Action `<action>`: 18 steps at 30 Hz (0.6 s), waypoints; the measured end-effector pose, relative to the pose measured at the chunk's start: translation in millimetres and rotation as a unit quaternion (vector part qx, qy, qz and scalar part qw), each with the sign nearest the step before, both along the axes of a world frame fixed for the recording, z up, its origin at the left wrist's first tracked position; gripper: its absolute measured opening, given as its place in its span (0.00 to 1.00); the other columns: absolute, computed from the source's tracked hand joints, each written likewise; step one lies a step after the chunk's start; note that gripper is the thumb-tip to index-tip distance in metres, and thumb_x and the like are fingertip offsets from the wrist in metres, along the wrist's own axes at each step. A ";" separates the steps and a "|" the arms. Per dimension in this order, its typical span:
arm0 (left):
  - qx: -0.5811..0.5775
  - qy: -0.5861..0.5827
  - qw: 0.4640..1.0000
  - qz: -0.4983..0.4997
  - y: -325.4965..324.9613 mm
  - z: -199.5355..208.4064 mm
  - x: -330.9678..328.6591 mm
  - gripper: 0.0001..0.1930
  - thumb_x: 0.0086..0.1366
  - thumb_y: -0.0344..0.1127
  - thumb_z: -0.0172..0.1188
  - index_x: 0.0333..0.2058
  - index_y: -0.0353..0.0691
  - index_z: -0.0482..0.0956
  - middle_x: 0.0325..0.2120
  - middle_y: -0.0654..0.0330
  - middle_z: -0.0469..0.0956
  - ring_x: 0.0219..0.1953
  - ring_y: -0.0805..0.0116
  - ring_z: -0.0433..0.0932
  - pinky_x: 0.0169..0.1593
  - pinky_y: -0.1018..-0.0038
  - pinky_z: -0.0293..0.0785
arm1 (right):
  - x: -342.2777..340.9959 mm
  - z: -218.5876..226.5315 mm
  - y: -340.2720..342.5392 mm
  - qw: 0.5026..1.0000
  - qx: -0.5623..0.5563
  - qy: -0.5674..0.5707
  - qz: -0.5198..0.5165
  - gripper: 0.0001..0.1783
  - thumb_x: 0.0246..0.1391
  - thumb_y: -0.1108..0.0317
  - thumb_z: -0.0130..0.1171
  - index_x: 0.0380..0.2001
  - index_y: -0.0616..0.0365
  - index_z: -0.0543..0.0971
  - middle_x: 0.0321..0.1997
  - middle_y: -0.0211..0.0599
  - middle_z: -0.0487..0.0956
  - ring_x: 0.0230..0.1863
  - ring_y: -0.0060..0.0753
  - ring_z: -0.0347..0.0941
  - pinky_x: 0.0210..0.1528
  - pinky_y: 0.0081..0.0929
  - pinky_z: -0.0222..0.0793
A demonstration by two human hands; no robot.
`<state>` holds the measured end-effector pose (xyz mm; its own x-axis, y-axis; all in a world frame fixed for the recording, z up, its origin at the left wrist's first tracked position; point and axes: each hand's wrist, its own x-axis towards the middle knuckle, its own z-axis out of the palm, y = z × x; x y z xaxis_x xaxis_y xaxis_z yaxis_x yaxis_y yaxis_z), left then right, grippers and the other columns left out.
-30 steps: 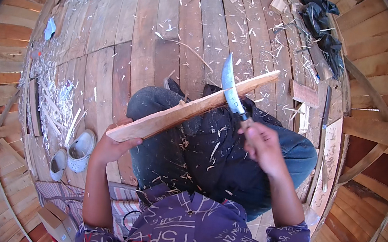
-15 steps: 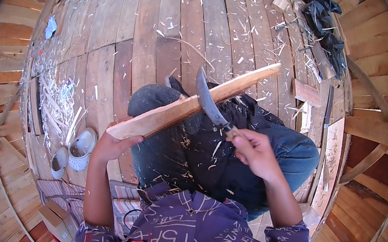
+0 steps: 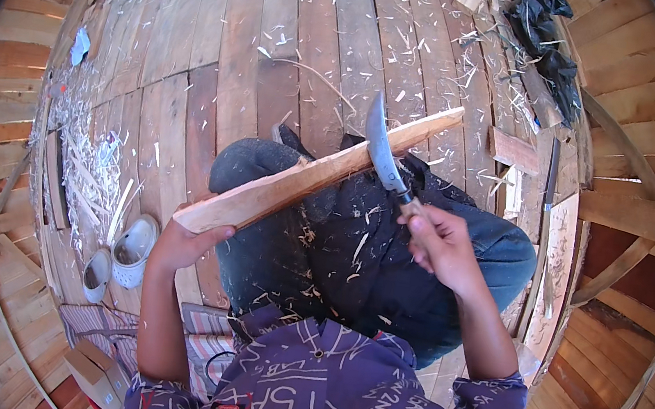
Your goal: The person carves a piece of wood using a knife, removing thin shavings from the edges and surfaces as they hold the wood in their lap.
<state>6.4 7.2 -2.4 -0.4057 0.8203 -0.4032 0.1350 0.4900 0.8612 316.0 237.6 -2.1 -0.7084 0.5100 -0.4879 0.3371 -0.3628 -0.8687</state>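
Observation:
A long, roughly hewn piece of wood lies slantwise across my lap, its wider end at the left and its thinner end pointing to the far right. My left hand grips the wide end, with the thumb on the near side and the other fingers hidden beneath. In my right hand is the wooden handle of a knife with a broad curved blade. The blade crosses the wood's far half, its tip pointing up and away, and seems to touch the near edge. Small shavings dot my dark trousers.
Shavings litter the plank floor, thickest in a heap at the left. Pale clogs stand by my left arm, near a cardboard box. Black plastic bags and a wood block lie at the right.
My right hand has moved the knife rightward and away along the wood, toward its thin end. The wood and my left hand have shifted only slightly.

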 end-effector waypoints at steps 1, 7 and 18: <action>0.001 0.022 0.999 -0.027 -1.4 -0.6 -5.0 0.22 0.53 0.31 0.71 0.46 0.32 0.75 0.33 0.62 0.78 0.37 0.77 0.74 0.42 0.78 0.71 | 1.7 -0.5 6.7 0.996 -0.010 0.046 -0.077 0.19 0.64 0.54 0.50 0.39 0.61 0.77 0.14 0.24 0.68 0.12 0.10 0.56 0.14 0.14 0.50; -0.015 -0.028 0.999 0.015 -1.4 2.8 0.2 0.23 0.53 0.32 0.71 0.47 0.34 0.75 0.33 0.62 0.78 0.38 0.75 0.74 0.44 0.76 0.70 | -7.2 -2.6 -1.3 0.998 -0.041 -0.007 0.040 0.20 0.67 0.53 0.42 0.40 0.60 0.73 0.12 0.23 0.63 0.10 0.11 0.53 0.12 0.13 0.46; -0.021 -0.029 0.999 -0.006 -4.3 -1.0 -3.1 0.22 0.53 0.32 0.70 0.46 0.33 0.75 0.35 0.63 0.79 0.39 0.76 0.74 0.44 0.77 0.71 | -7.1 -11.8 9.0 0.988 0.024 0.046 -0.143 0.18 0.64 0.57 0.48 0.35 0.61 0.78 0.14 0.23 0.67 0.14 0.10 0.59 0.14 0.12 0.50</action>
<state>3.3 2.9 -3.4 -0.3703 0.8067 -0.4605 0.0916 0.5251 0.8461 308.9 246.7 -13.9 -0.5718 0.7175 -0.3978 0.1451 -0.3888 -0.9098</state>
